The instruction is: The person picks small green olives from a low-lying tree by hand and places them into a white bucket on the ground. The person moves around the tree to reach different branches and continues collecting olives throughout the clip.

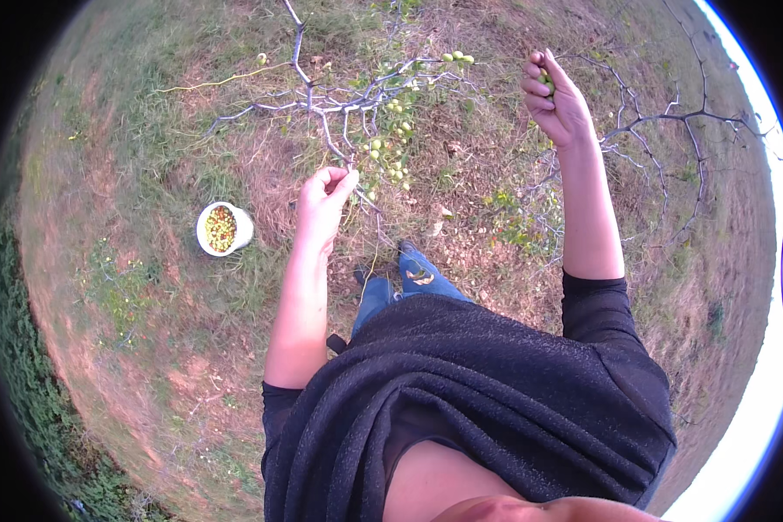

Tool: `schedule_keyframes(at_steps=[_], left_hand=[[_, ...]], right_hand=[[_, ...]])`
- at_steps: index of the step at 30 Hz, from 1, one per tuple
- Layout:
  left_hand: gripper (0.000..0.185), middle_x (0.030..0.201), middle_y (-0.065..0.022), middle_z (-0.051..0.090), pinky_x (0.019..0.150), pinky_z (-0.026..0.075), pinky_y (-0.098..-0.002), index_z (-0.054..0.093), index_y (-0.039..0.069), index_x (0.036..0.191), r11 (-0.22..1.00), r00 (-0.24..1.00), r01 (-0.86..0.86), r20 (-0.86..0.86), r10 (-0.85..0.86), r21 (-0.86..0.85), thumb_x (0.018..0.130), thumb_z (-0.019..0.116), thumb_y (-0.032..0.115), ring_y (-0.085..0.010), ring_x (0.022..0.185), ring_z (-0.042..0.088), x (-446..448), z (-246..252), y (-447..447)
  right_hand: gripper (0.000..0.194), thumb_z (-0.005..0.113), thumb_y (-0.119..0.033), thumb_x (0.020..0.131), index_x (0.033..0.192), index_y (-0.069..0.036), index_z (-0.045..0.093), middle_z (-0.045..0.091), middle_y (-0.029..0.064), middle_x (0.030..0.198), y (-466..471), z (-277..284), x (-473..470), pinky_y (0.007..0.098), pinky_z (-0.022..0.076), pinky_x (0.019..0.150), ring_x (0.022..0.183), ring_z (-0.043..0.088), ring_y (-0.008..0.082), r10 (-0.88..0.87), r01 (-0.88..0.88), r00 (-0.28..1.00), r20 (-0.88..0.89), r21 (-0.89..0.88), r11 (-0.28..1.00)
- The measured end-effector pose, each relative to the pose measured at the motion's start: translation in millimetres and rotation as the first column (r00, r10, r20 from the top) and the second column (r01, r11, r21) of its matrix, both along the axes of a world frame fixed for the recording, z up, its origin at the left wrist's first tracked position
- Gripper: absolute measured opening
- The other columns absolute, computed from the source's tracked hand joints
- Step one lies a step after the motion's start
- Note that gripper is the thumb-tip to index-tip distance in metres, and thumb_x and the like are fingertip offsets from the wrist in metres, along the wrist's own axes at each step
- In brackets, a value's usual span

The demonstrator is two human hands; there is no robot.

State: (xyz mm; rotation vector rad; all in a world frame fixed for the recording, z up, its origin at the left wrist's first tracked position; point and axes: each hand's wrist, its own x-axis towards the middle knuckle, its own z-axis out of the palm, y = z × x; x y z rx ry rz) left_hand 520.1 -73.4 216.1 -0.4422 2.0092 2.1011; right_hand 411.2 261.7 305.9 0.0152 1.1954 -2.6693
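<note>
My left hand [323, 202] pinches a bare grey branch [329, 138] between thumb and fingertips. Small green fruits [375, 149] cluster on its twigs to the right of that hand, and more green fruits [457, 56] sit at the tip of an upper twig. Raised at the upper right, my right hand [556, 103] has its fingers curled round a few loose green fruits [546, 83]. How many it holds is partly hidden by the fingers. A white bucket [242, 228] with yellow-green and reddish fruits [220, 228] inside stands on the grass, left of my left hand.
A bare, forked branch [665, 117] spreads out beyond my right forearm. Low leafy growth [522, 218] lies beneath that arm, with another small plant [114, 280] below the bucket. Dry grass [169, 385] covers the ground around my feet. Dense green foliage [23, 372] borders the left.
</note>
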Motion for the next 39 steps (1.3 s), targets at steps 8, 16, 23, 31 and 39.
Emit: schedule_keyframes(at_steps=[8, 16, 23, 31, 39], left_hand=[[0.017, 0.082, 0.0016, 0.059, 0.067, 0.039, -0.0205, 0.062, 0.003, 0.092, 1.000, 0.999, 0.007, -0.042, -0.007, -0.008, 0.083, 0.067, 0.016, -0.0058, 0.073, 0.050, 1.0, 1.3, 4.7], [0.016, 0.082, 0.0038, 0.058, 0.065, 0.037, -0.0196, 0.061, 0.004, 0.092, 1.000, 0.999, -0.013, -0.040, 0.013, -0.003, 0.083, 0.067, 0.016, -0.0041, 0.072, 0.048, 3.4, 1.4, 4.3], [0.017, 0.084, 0.0033, 0.058, 0.069, 0.039, -0.0197, 0.061, 0.003, 0.094, 0.998, 0.998, -0.036, -0.053, 0.039, 0.058, 0.083, 0.067, 0.015, -0.0049, 0.075, 0.049, 4.2, -0.7, 5.4], [0.016, 0.085, 0.0025, 0.059, 0.070, 0.039, -0.0203, 0.061, 0.004, 0.093, 0.999, 0.999, 0.007, -0.042, -0.005, 0.038, 0.083, 0.067, 0.015, -0.0052, 0.076, 0.050, -1.1, 3.0, 17.6], [0.016, 0.086, 0.0018, 0.060, 0.074, 0.040, -0.0212, 0.061, 0.003, 0.094, 0.999, 0.999, -0.011, -0.049, 0.013, 0.040, 0.084, 0.066, 0.016, -0.0063, 0.080, 0.052, -2.3, 6.4, 12.2]], right_hand=[[0.040, 0.042, -0.041, 0.096, 0.109, -0.009, 0.061, 0.045, -0.0021, 0.067, -16.7, 21.2, -76.8, 0.0228, 0.0332, 0.051, 0.055, 0.038, 0.0071, 0.403, 0.127, 0.915, -0.029, 0.968, -0.218], [0.044, 0.045, -0.053, 0.091, 0.095, -0.011, 0.057, 0.044, -0.0059, 0.064, -29.8, -8.6, -90.8, 0.0218, 0.0285, 0.047, 0.053, 0.036, 0.0048, 0.463, -0.212, 0.851, 0.249, 0.968, -0.131], [0.033, 0.050, -0.038, 0.093, 0.102, -0.008, 0.057, 0.050, -0.0025, 0.070, -32.7, -21.6, -77.7, 0.0229, 0.0370, 0.056, 0.061, 0.043, 0.0060, 0.430, 0.014, 0.902, -0.037, 0.998, 0.056], [0.028, 0.050, -0.028, 0.094, 0.107, -0.003, 0.054, 0.051, -0.0001, 0.077, 3.4, 3.1, -57.8, 0.0188, 0.0346, 0.050, 0.062, 0.041, 0.0040, -0.046, 0.314, 0.940, -0.339, 0.803, 0.506], [0.023, 0.048, -0.026, 0.095, 0.103, -0.005, 0.055, 0.046, -0.0014, 0.075, 13.3, 1.6, -62.3, 0.0155, 0.0322, 0.041, 0.057, 0.040, 0.0043, 0.219, -0.217, 0.975, -0.030, 0.064, 0.974]])
